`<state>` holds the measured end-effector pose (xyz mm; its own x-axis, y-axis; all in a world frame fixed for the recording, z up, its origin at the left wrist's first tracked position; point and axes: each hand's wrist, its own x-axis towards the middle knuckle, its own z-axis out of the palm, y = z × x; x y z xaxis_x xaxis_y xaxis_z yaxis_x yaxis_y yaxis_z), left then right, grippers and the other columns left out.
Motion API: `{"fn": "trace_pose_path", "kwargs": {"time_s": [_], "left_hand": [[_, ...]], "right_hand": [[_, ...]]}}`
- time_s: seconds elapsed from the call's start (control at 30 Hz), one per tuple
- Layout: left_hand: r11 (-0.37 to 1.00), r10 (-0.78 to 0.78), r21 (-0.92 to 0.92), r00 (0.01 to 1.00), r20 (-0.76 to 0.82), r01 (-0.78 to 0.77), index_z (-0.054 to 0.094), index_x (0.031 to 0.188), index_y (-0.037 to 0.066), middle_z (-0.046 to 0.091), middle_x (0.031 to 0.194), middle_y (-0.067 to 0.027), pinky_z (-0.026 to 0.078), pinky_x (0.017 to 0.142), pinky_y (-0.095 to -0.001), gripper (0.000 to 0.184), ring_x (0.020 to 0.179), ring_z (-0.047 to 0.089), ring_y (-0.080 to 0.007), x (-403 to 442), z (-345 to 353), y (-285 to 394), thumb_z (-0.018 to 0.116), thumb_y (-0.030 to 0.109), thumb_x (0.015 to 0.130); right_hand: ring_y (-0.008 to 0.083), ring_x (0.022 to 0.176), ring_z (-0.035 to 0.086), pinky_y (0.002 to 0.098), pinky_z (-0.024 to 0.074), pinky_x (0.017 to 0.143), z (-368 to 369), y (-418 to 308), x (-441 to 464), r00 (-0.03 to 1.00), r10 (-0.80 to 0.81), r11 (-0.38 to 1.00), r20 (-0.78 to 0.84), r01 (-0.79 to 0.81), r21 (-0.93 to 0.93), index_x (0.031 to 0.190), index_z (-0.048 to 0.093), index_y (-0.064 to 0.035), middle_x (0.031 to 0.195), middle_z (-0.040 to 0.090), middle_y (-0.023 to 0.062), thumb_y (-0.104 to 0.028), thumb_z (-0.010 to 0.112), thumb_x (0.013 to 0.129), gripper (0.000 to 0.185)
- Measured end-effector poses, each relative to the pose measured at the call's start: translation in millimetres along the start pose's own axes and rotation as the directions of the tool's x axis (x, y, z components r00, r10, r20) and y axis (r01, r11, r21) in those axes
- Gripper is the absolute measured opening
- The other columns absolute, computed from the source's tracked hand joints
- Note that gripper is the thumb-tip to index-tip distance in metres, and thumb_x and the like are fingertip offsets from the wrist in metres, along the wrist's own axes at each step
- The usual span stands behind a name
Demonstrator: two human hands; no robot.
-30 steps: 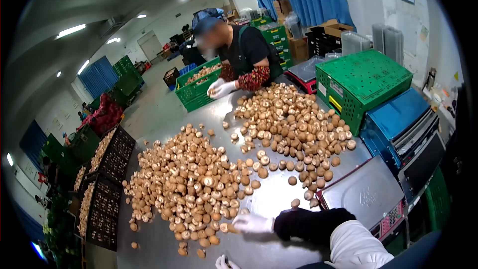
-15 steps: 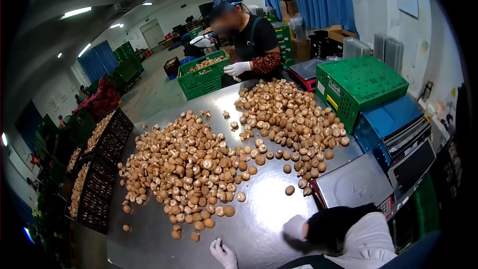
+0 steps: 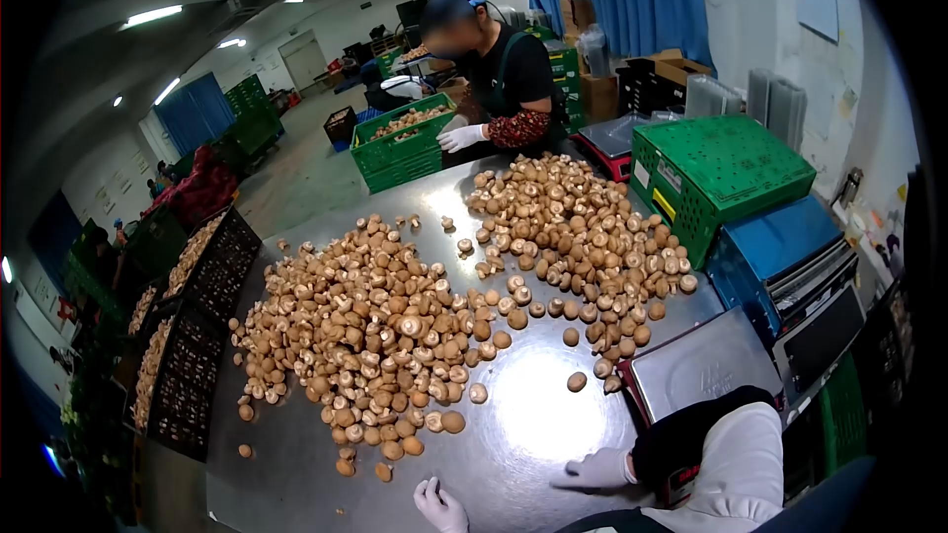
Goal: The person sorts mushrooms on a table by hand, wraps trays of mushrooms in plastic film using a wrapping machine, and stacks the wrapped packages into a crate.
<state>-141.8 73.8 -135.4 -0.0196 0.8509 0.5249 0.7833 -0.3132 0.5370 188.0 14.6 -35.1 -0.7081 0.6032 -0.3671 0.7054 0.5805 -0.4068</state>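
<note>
My left hand (image 3: pixel 440 507), in a white glove, rests at the near edge of the steel table (image 3: pixel 513 375). Its fingers are loosely apart with nothing in them. To the right, my right hand (image 3: pixel 598 470), gloved too, lies low over the metal with fingers stretched out and holds nothing. Brown mushrooms form a large heap (image 3: pixel 355 326) ahead and left of my hands. A second mushroom heap (image 3: pixel 578 222) spreads toward the far right. One loose mushroom (image 3: pixel 577 382) sits between that heap and my right hand.
A flat scale (image 3: pixel 706 360) stands by my right arm. Behind it are a blue case (image 3: pixel 775 237) and a green crate (image 3: pixel 726 163). Across the table, a co-worker's gloved hand (image 3: pixel 460 137) is beside a green crate of mushrooms (image 3: pixel 400 163). Black crates (image 3: pixel 188 375) flank the left side.
My right hand has moved slightly down and its fingers now show stretched out toward the left. My left hand is nearly still. The co-worker's hand has shifted left toward the green crate.
</note>
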Motion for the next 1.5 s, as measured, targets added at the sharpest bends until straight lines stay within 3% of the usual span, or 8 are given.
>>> {"fn": "trace_pose_path", "kwargs": {"time_s": [0.17, 0.4, 0.63, 0.9, 1.13, 1.2, 1.27, 1.5], "left_hand": [[1.0, -0.021, 0.007, 1.0, 0.02, 0.021, 0.057, 0.111, 0.002, 0.053, 0.109, -0.0216, 0.038, 0.094, -0.0425, 0.03, 0.104, 0.049, -0.0373, 1.0, -3.3, 5.1, 0.055, -0.001, 0.082], [0.976, 0.146, 0.176, 0.984, -0.103, -0.127, 0.06, 0.106, 0.002, 0.061, 0.102, -0.0125, 0.047, 0.076, -0.0342, 0.025, 0.091, 0.057, -0.0244, 5.6, -3.0, 8.0, 0.053, 0.014, 0.086], [0.991, -0.129, -0.024, 0.992, -0.009, 0.129, 0.054, 0.109, 0.002, 0.052, 0.11, -0.0183, 0.038, 0.095, -0.0387, 0.027, 0.105, 0.049, -0.0334, -3.8, 2.4, 14.4, 0.047, -0.004, 0.084], [0.981, -0.159, -0.119, 0.986, -0.046, 0.152, 0.055, 0.106, 0.003, 0.05, 0.107, -0.0183, 0.038, 0.093, -0.04, 0.03, 0.103, 0.048, -0.0352, 2.2, 5.3, 21.8, 0.05, -0.007, 0.078], [0.938, -0.301, -0.176, 0.953, 0.016, 0.299, 0.052, 0.111, 0.007, 0.053, 0.106, -0.0138, 0.042, 0.09, -0.0382, 0.031, 0.101, 0.051, -0.0291, -30.9, 46.2, -18.3, 0.053, -0.002, 0.081], [0.281, -0.672, -0.752, 0.682, 0.289, 0.596, 0.047, 0.116, 0.007, 0.054, 0.108, -0.0089, 0.045, 0.086, -0.0332, 0.032, 0.102, 0.051, -0.0198, -32.5, 51.9, -18.6, 0.052, 0.006, 0.084], [0.912, -0.282, -0.331, 0.956, -0.081, 0.241, 0.05, 0.113, 0.005, 0.053, 0.109, -0.0136, 0.041, 0.092, -0.0366, 0.03, 0.106, 0.049, -0.027, -15.7, 21.0, 8.1, 0.049, 0.005, 0.083], [0.976, -0.214, -0.064, 0.973, -0.089, 0.209, 0.055, 0.109, 0.005, 0.051, 0.11, -0.0193, 0.036, 0.097, -0.0433, 0.032, 0.108, 0.045, -0.0377, -9.3, 22.7, 13.9, 0.051, -0.004, 0.078]], "right_hand": [[0.0348, 0.083, 0.06, 0.0432, 0.0499, 0.066, 27.4, 7.1, 28.7, 0.963, -0.231, 0.973, 0.141, 0.233, 0.001, 0.115, 0.045, -0.0055, 0.099, 0.054, 0.0177, -0.015, 0.049, 0.08, 0.036], [0.0282, 0.088, 0.058, 0.0396, 0.0475, 0.07, -146.7, 117.8, 6.0, 0.621, 0.61, 0.632, -0.492, -0.756, -0.17, 0.086, 0.066, -0.0095, 0.091, 0.061, 0.0113, -0.024, 0.061, 0.073, 0.02], [0.0319, 0.098, 0.056, 0.043, 0.0466, 0.079, -133.2, 226.8, 78.6, 0.476, 0.553, 0.759, -0.684, -0.627, 0.177, 0.115, 0.053, -0.0142, 0.109, 0.056, 0.0151, -0.018, 0.055, 0.079, 0.037], [0.0319, 0.088, 0.057, 0.0406, 0.0451, 0.075, -124.6, 173.3, 113.9, 0.29, 0.562, 0.741, -0.775, -0.593, 0.315, 0.084, 0.066, -0.0067, 0.088, 0.06, 0.0151, -0.016, 0.061, 0.075, 0.014], [0.0272, 0.104, 0.056, 0.0397, 0.0434, 0.089, -85.5, -27.5, 168.2, 0.872, 0.1, 0.519, -0.48, 0.366, 0.772, 0.111, 0.06, -0.0109, 0.111, 0.059, 0.0092, -0.024, 0.053, 0.083, 0.031], [0.0286, 0.104, 0.054, 0.0411, 0.0425, 0.089, -90.4, -71.3, 169.8, 0.911, -0.107, 0.558, -0.399, 0.387, 0.734, 0.108, 0.06, -0.0095, 0.111, 0.058, 0.011, -0.025, 0.053, 0.081, 0.032], [0.0301, 0.104, 0.053, 0.0424, 0.0416, 0.09, -104.0, -78.0, 158.2, 0.915, -0.203, 0.683, -0.348, 0.387, 0.619, 0.106, 0.06, -0.0081, 0.11, 0.057, 0.0127, -0.025, 0.053, 0.079, 0.032], [0.035, 0.105, 0.047, 0.047, 0.0384, 0.093, -139.9, 28.0, 49.8, 0.996, -0.091, 0.893, -0.012, 0.076, -0.443, 0.097, 0.06, -0.0032, 0.108, 0.054, 0.0188, -0.028, 0.054, 0.072, 0.036]]}}
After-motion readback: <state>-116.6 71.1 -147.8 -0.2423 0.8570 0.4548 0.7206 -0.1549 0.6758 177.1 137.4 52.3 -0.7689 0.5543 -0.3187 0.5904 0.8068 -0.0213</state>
